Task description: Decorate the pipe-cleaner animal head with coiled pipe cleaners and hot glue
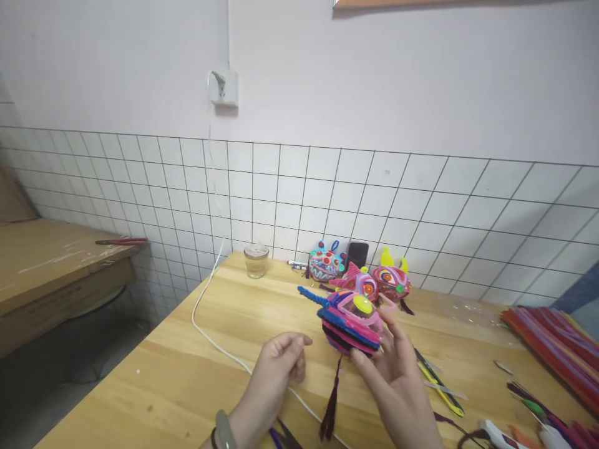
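Observation:
My right hand holds up a round craft ornament wrapped in pink, blue and black pipe cleaners, with a yellow eye, a blue horn pointing left and a dark red tassel hanging below. The fingers cup it from underneath and from the right. My left hand hovers just left of the ornament, fingers curled with thumb and fingertips pinched together; nothing shows between them. A bracelet sits on that wrist. Both hands are above a light wooden table.
Three finished colourful ornaments and a dark phone stand against the tiled wall. A glass jar stands at the back. A white cable runs across the table. Pipe cleaners lie at right; tools at the near edge.

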